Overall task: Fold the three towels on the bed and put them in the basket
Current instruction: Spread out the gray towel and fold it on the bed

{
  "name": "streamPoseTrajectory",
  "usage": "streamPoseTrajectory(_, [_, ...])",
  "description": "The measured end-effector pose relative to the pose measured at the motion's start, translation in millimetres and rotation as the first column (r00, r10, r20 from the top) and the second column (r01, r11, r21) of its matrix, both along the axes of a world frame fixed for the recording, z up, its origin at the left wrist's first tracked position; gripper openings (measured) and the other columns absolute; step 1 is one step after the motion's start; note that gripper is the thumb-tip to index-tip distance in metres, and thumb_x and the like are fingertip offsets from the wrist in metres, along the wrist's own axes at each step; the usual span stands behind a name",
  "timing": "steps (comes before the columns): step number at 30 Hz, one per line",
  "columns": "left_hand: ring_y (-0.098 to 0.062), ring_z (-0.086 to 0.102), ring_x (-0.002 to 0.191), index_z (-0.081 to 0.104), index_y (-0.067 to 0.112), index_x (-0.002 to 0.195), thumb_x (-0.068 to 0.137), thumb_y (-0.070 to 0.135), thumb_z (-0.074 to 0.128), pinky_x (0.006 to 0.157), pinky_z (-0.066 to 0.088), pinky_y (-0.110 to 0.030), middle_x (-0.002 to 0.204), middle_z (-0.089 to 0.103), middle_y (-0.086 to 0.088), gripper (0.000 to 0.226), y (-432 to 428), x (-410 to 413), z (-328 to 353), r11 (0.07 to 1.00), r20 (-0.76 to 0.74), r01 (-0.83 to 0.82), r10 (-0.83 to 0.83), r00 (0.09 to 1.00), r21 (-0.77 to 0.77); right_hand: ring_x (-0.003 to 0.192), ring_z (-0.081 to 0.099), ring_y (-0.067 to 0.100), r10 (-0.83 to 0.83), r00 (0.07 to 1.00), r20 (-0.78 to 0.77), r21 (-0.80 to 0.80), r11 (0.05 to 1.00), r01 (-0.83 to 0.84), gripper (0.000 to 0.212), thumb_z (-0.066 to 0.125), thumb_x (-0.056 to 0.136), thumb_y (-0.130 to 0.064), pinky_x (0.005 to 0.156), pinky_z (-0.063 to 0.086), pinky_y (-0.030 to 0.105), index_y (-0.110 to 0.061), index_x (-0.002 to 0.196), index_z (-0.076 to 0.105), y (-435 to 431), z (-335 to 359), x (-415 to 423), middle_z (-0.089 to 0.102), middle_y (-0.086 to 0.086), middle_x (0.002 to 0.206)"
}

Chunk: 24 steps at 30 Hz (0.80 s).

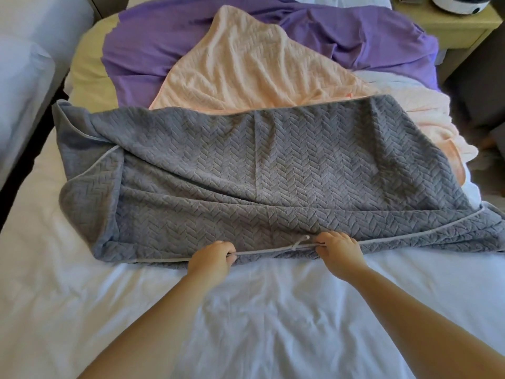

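Grey towel (273, 170): left hand (211, 259) and right hand (338, 251) each pinch its near hem.

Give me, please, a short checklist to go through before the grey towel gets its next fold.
1. The left hand grips the near hem of the grey towel: ok.
2. The right hand grips the same hem: ok.
3. The grey towel lies flat: not ok, left end turned over, wrinkled.
4. It is clear of the peach towel: not ok, it overlaps that towel's near edge.
5. Bare white sheet in front of the hands: ok.
6. The basket is within reach: cannot tell, not in view.
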<state>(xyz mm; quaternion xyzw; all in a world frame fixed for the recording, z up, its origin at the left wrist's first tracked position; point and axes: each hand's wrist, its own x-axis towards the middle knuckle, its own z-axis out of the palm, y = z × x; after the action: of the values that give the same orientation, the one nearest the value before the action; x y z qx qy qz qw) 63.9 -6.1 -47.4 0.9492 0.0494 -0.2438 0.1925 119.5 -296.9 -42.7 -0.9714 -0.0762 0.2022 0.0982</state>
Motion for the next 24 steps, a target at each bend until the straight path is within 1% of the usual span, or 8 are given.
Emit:
streamPoseTrajectory(2, [-0.021,0.053,0.082,0.058,0.026,0.096,0.097,0.032,0.048,0.068,0.043,-0.034,0.092,0.052,0.004,0.013,7.7,6.6,17.5,0.994,0.010,-0.045,0.046,0.999,-0.104,0.100,0.057,0.026,-0.083,0.996,-0.037,0.152,0.984,0.088,0.015,0.052,0.094,-0.026,0.088,0.041,0.035,-0.023,0.105,0.061,-1.7,17.6,2.9,0.061,0.001,0.106])
streamPoseTrajectory(6, [-0.016,0.058,0.078,0.059,0.031,0.082,0.093,0.033,0.055,0.072,0.051,-0.038,0.083,0.063,0.007,0.012,18.6,25.7,81.7,0.962,0.155,-0.064,0.108,0.982,-0.265,0.086,0.057,0.021,-0.177,0.984,0.009,0.353,0.921,0.163,0.008,0.057,0.092,-0.024,0.075,0.045,0.033,-0.021,0.095,0.064,-0.9,77.5,11.2,0.061,-0.001,0.094])
streamPoseTrajectory(10, [-0.012,0.060,0.072,0.062,0.035,0.077,0.089,0.039,0.061,0.067,0.049,-0.038,0.075,0.065,0.007,0.012,24.7,42.8,166.5,0.929,0.314,-0.041,0.165,0.935,-0.367,0.072,0.054,0.009,-0.237,0.958,0.159,0.536,0.836,0.118,0.008,0.061,0.090,-0.020,0.061,0.039,0.017,-0.025,0.084,0.061,7.6,164.3,21.0,0.060,-0.011,0.076])
streamPoseTrajectory(12, [-0.012,0.061,0.072,0.064,0.036,0.076,0.088,0.039,0.063,0.068,0.050,-0.038,0.075,0.067,0.005,0.011,24.5,44.6,213.4,0.915,0.387,-0.007,0.178,0.905,-0.403,0.064,0.054,0.002,-0.272,0.936,0.223,0.617,0.783,0.080,0.008,0.062,0.090,-0.022,0.056,0.037,0.013,-0.024,0.082,0.062,12.8,212.6,17.8,0.061,-0.010,0.070])
streamPoseTrajectory(16, [-0.009,0.062,0.074,0.068,0.035,0.079,0.086,0.032,0.066,0.069,0.050,-0.031,0.079,0.070,0.005,0.009,18.7,31.4,300.4,0.877,0.530,0.111,0.177,0.829,-0.467,0.063,0.054,0.000,-0.335,0.886,0.321,0.725,0.688,-0.002,0.009,0.063,0.089,-0.023,0.058,0.039,0.011,-0.022,0.080,0.065,25.9,304.9,-7.2,0.061,-0.011,0.069])
streamPoseTrajectory(19, [-0.004,0.059,0.071,0.068,0.032,0.079,0.086,0.027,0.067,0.063,0.044,-0.014,0.077,0.069,0.007,0.009,9.5,13.2,352.8,0.821,0.608,0.188,0.225,0.762,-0.539,0.066,0.054,-0.014,-0.367,0.816,0.447,0.744,0.659,-0.112,0.010,0.065,0.087,-0.019,0.060,0.037,0.003,-0.018,0.077,0.067,33.2,365.2,-34.6,0.060,-0.018,0.066])
streamPoseTrajectory(21, [0.002,0.054,0.064,0.064,0.030,0.075,0.088,0.024,0.065,0.061,0.039,-0.007,0.069,0.064,0.013,0.014,1.7,0.8,380.8,0.787,0.640,0.222,0.265,0.721,-0.576,0.062,0.054,-0.014,-0.395,0.793,0.464,0.775,0.614,-0.147,0.010,0.066,0.087,-0.021,0.057,0.037,0.001,-0.019,0.078,0.068,35.8,396.3,-48.3,0.062,-0.016,0.064])
streamPoseTrajectory(24, [-0.004,0.051,0.070,0.059,0.021,0.077,0.092,0.025,0.059,0.067,0.040,-0.015,0.078,0.058,0.005,0.016,-11.7,-16.2,411.8,0.674,0.579,0.247,0.323,0.749,-0.696,0.062,0.057,-0.004,-0.403,0.801,0.443,0.826,0.531,-0.190,0.009,0.065,0.087,-0.022,0.058,0.044,0.010,-0.021,0.079,0.068,40.2,424.5,-63.6,0.065,-0.012,0.068])
